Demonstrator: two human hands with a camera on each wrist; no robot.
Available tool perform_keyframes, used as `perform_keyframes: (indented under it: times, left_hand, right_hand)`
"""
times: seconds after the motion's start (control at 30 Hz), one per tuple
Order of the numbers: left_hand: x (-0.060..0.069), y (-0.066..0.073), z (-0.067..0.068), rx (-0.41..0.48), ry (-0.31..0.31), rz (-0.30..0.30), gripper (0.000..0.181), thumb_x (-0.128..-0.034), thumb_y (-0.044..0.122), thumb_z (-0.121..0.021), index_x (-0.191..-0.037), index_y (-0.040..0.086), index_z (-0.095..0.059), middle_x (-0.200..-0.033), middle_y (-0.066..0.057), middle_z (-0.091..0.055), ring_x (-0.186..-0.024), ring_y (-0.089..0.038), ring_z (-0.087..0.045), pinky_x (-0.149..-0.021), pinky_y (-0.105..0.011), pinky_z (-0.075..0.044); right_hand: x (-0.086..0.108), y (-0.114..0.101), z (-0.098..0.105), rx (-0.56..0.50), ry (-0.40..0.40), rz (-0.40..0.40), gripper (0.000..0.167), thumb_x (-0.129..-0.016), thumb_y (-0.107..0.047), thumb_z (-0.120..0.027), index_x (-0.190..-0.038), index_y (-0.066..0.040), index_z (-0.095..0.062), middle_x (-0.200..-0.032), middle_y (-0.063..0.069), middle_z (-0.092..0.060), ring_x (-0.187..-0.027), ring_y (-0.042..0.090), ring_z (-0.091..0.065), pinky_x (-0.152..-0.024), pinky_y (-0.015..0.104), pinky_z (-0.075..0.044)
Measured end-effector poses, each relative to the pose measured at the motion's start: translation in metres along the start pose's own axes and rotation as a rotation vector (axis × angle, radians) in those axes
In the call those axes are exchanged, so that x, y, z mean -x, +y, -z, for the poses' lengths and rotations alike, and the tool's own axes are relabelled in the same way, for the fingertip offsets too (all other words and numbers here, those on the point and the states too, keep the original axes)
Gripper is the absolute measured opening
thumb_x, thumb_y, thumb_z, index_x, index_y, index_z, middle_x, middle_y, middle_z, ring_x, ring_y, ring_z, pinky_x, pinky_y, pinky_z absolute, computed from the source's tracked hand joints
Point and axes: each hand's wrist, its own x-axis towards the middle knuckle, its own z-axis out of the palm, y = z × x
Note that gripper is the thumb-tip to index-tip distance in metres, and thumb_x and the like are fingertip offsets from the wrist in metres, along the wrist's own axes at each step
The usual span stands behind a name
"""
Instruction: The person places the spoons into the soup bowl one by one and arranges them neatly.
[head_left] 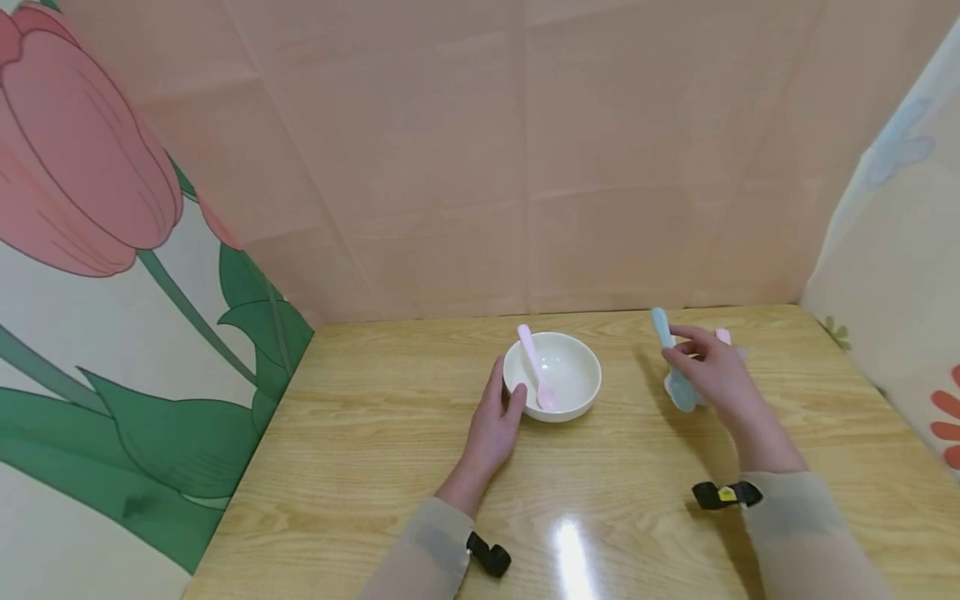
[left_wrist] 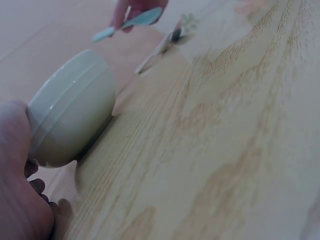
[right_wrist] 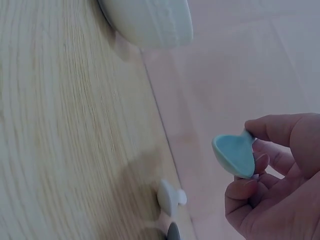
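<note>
Wood-grain surface (head_left: pixel 337 467), bounded at the back by a plain pinkish backdrop (head_left: pixel 412 167) with faint crease lines, at the left by a panel printed with a large pink tulip (head_left: pixel 82 150) and green leaves, and at the right by a pale panel bearing a red-orange flower print (head_left: pixel 948 417). White bowl (head_left: pixel 576 371): upright, standing near the middle of the surface. Pink spoon (head_left: pixel 536 367): inside the bowl, its scoop low against the near inner side, its handle leaning on the far left rim and projecting past it. Left hand (head_left: pixel 495 425): I grip the bowl at its left side, fingers along the outer wall and thumb at the near edge. Right hand (head_left: pixel 716 367): I pinch a light blue spoon (right_wrist: pixel 235 154) between thumb and fingers, clear of the surface and well to the right of the bowl, its handle pointing up and its scoop down. Near that hand, partly hidden by it in the head view, the end of a second pink handle (head_left: pixel 722 336) shows; the right wrist view gives a small whitish object (right_wrist: pixel 167 197) on the surface and a dark tip (right_wrist: pixel 173 231) beside it, both too incomplete to identify. Both forearms wear pale sleeves (head_left: pixel 795 517) with black wrist-mounted devices (head_left: pixel 489 557).
</note>
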Motion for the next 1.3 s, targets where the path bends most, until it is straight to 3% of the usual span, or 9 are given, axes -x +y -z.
perform_keyframes:
  times: [0.3, 0.6, 0.83, 1.1, 1.3]
  left_hand:
    - [0.0, 0.002, -0.001, -0.002, -0.002, 0.007, 0.072, -0.1181, 0.048, -0.049, -0.179, 0.032, -0.015, -0.181, 0.007, -0.024, -0.164, -0.016, -0.025, -0.133, -0.042, -0.024]
    - [-0.001, 0.0, 0.0, -0.007, -0.001, 0.007, 0.075, -0.1165, 0.055, -0.047, -0.179, 0.031, -0.015, -0.181, 0.006, -0.024, -0.164, -0.016, -0.024, -0.134, -0.043, -0.023]
    - [-0.001, 0.0, 0.0, -0.005, -0.001, 0.002, 0.075, -0.1166, 0.055, -0.048, -0.179, 0.031, -0.015, -0.181, 0.005, -0.024, -0.164, -0.016, -0.025, -0.134, -0.042, -0.023]
    - [-0.001, -0.001, -0.001, -0.008, 0.007, 0.002, 0.072, -0.1171, 0.052, -0.049, -0.179, 0.033, -0.016, -0.181, 0.006, -0.025, -0.164, -0.018, -0.026, -0.134, -0.046, -0.024]
    - [-0.002, -0.001, -0.001, -0.02, 0.006, 0.0, 0.075, -0.1165, 0.055, -0.048, -0.179, 0.031, -0.015, -0.181, 0.005, -0.024, -0.164, -0.018, -0.025, -0.134, -0.044, -0.024]
  right_hand:
    - [-0.004, -0.02, -0.011, -0.037, -0.017, 0.019, 0.06, -0.115, -0.029, -0.064, -0.164, 0.001, -0.048, -0.126, 0.023, -0.065, -0.097, 0.017, -0.059, -0.069, 0.023, -0.053]
    - [-0.01, -0.039, -0.025, -0.068, -0.011, 0.022, 0.058, -0.113, -0.031, -0.067, -0.162, -0.003, -0.054, -0.121, 0.02, -0.067, -0.092, 0.016, -0.061, -0.07, 0.021, -0.053]
    - [-0.015, -0.058, -0.037, -0.109, -0.043, 0.027, 0.056, -0.113, -0.034, -0.067, -0.16, -0.006, -0.056, -0.12, 0.019, -0.065, -0.095, 0.023, -0.061, -0.072, 0.022, -0.054]
    - [-0.019, -0.075, -0.051, -0.175, -0.089, 0.012, 0.056, -0.114, -0.03, -0.066, -0.163, -0.006, -0.053, -0.121, 0.02, -0.064, -0.098, 0.026, -0.061, -0.077, 0.022, -0.057]
    - [-0.021, -0.082, -0.063, -0.205, -0.075, 0.036, 0.052, -0.112, -0.023, -0.069, -0.159, -0.004, -0.057, -0.117, 0.021, -0.067, -0.091, 0.023, -0.062, -0.072, 0.021, -0.055]
